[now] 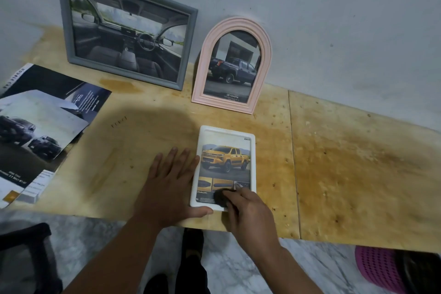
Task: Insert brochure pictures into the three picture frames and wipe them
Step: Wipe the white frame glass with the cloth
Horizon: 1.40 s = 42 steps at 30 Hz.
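The left hand [170,186] lies flat, fingers straight, against the white frame [253,162]; the right hand [248,212] pinches a dark cloth [220,197] on its glass, near the table edge [238,230].

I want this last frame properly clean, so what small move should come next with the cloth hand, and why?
Probably slide the right hand with its dark cloth up the glass toward the far end. The cloth sits at the near end of the white frame, so the yellow truck picture above it looks unwiped, and the left hand braces the frame's left edge.
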### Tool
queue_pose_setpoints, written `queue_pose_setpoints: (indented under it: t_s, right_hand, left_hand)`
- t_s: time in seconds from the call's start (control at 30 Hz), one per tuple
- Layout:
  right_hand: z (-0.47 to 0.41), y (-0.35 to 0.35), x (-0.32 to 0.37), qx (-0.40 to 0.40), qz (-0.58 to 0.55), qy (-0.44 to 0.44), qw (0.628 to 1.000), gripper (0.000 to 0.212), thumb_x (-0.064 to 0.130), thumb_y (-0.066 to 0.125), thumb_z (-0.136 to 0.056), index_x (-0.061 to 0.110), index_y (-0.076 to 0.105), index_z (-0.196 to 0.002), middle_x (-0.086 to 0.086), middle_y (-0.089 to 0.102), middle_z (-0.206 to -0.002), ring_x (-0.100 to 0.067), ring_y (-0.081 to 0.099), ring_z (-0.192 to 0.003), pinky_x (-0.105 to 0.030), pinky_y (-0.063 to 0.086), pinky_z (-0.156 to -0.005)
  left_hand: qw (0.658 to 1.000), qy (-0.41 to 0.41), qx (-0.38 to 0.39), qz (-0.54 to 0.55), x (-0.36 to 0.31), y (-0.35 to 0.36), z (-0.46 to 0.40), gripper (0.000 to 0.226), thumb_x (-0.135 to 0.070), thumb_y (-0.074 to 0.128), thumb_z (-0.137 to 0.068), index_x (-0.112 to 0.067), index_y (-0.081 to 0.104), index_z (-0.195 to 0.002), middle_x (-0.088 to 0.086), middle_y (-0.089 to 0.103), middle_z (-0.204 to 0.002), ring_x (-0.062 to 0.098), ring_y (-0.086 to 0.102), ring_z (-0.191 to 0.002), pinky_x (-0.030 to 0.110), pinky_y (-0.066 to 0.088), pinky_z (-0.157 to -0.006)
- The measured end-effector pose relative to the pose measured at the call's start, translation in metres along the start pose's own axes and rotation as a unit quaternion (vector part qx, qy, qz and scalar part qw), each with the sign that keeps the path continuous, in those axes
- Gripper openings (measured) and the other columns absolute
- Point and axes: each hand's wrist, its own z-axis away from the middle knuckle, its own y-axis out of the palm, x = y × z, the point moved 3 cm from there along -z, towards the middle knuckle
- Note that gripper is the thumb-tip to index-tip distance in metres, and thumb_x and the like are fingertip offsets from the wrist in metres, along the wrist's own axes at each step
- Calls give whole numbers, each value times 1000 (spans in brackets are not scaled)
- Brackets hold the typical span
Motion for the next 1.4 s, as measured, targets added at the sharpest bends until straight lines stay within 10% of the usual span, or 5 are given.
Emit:
queue_pose_setpoints:
  t_s: [0.27,0.6,1.0,1.13,1.4]
  right_hand:
    - [-26,20,50,44,-19,-61,997,32,27,47,-89,29,72,-109,4,62,-100,-23,63,-91,-33,55,-63]
    - [-11,-24,-36,147,139,-49,978,53,30,89,-63,38,73,-113,7,64,-106,-20,68,-88,-30,54,-52]
    - [-32,22,45,77,20,-84,993,21,27,54,-87,28,73,-94,2,56,-89,-22,61,-76,-25,41,-54]
    - [-57,-10,33,191,-148,-5,970,29,16,57,-95,30,77,-110,8,70,-100,-5,67,-80,-26,54,-72]
    - [-139,-29,-24,-14,38,187,982,21,20,55,-96,11,73,-104,-10,68,-103,-32,65,-88,-31,44,-66]
  left_hand:
    - [1000,-4,4,-7,4,7,-1,119,-93,51,-68,-18,36,-159,10,32,-166,35,22,-156,63,20,-122]
    - [1000,0,1,1,0,1,-1,126,-102,41,-63,-17,41,-156,11,35,-165,36,27,-154,65,24,-120]
    - [1000,-1,13,5,2,4,-1,120,-99,36,-71,-16,39,-158,11,32,-166,36,22,-156,64,22,-120]
    - [1000,8,-6,2,1,2,-1,122,-100,42,-68,-16,41,-156,12,34,-165,37,25,-155,65,24,-120]
    - [1000,-1,25,7,-1,-1,-2,128,-103,42,-64,-18,35,-159,9,26,-169,35,18,-157,64,22,-121]
